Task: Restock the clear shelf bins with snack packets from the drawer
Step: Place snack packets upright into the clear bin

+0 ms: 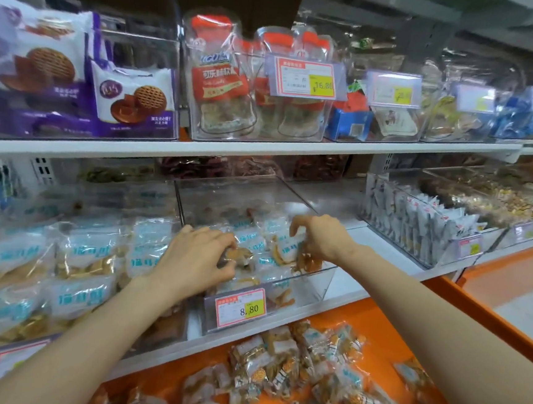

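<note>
- Reaching over the open drawer [392, 335], both hands work inside the middle clear bin [322, 281], which sits at the front edge of the lower shelf [381, 241], probably so that it can be filled from above.
- The left hand [195, 260] lies palm down over the bin's front left part, its fingers curled round a packet [237, 259] with pale round pieces inside. It seems to be setting the packet among the others or pressing it flat.
- The right hand [320, 238] is at the bin's right side, its fingertips pinching a small bunch of packets [299, 256], some of which hang near the front rim. Held from above like this, they can be dropped into the gap by the wall.
- Snack packets [255, 238] with pale blue print already cover much of the bin floor, yet the bin looks only partly full, with room towards the back.
- More loose stock [295, 368] lies scattered in the drawer just below, within easy reach, so I judge the restocking to be about midway.
- A price tag [240, 307] is clipped to the bin's front wall, and the neighbouring bin [69, 268] to the left is heaped with similar packets.
- The thin wrappers look slippery, so a loose pinch could spill some back into the drawer.
</note>
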The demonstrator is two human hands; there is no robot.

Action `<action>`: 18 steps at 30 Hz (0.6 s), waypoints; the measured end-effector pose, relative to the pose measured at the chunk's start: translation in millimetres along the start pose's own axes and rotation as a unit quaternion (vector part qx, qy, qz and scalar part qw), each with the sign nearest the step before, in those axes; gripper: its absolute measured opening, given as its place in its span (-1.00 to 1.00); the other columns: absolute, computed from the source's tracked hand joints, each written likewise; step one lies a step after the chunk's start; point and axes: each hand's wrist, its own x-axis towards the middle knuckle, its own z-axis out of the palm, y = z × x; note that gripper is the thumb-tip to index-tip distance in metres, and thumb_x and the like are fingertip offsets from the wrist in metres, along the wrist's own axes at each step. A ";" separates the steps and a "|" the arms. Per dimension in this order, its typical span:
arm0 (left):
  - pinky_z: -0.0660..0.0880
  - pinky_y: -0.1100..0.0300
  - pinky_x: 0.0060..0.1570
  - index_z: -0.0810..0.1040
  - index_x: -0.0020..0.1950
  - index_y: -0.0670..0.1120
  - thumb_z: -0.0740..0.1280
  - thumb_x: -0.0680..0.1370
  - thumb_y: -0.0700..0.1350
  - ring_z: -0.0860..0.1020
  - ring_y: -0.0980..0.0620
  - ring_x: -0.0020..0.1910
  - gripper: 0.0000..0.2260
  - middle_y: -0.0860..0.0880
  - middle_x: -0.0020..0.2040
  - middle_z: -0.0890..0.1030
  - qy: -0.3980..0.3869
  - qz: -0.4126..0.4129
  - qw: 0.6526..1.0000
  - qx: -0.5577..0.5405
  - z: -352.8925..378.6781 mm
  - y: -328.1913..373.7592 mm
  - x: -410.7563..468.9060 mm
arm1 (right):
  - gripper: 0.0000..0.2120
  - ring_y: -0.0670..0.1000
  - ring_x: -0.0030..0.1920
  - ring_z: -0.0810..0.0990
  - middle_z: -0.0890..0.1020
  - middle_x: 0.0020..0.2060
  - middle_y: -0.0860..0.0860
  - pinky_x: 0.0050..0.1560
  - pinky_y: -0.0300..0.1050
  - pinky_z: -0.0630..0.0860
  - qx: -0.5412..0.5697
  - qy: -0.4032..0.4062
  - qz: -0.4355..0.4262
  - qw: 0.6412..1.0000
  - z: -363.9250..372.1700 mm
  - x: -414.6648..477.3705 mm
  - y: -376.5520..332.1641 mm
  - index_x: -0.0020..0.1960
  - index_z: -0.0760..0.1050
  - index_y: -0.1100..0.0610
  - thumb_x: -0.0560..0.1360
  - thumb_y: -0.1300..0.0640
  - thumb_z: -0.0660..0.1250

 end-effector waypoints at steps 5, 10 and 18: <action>0.23 0.14 -0.02 0.45 0.12 0.08 0.20 0.50 0.04 0.47 0.04 0.11 -0.79 0.12 0.06 0.56 -0.003 0.005 1.000 -0.014 2.4 -6.1 -0.1 | -0.66 0.02 -0.20 0.52 0.64 0.03 0.10 -0.14 -0.22 0.45 -0.001 -0.115 0.001 0.993 0.8 -1.1 -2.2 0.24 0.53 0.13 0.47 0.14 0.39; 0.26 0.18 -0.19 0.56 0.06 0.03 0.21 0.57 -0.03 0.55 0.01 0.03 -0.83 0.09 0.00 0.63 0.105 -0.050 0.986 -0.119 -10.1 -3.7 0.7 | -0.71 -0.02 -0.28 0.52 0.64 -0.05 0.09 -0.38 -0.31 0.42 0.103 -0.157 0.007 0.982 16.2 11.6 3.1 0.18 0.55 0.10 0.47 0.25 0.35; 0.28 0.15 -0.33 0.60 0.07 0.03 0.21 0.59 -0.02 0.56 -0.03 -0.15 -0.82 0.04 -0.17 0.64 0.147 -0.135 0.966 -0.163 -15.9 4.1 8.7 | -0.73 0.03 0.19 0.52 0.61 0.18 -0.02 0.10 -0.17 0.42 0.012 -0.093 -0.061 0.994 19.2 12.8 -1.5 0.20 0.59 0.03 0.51 0.16 0.34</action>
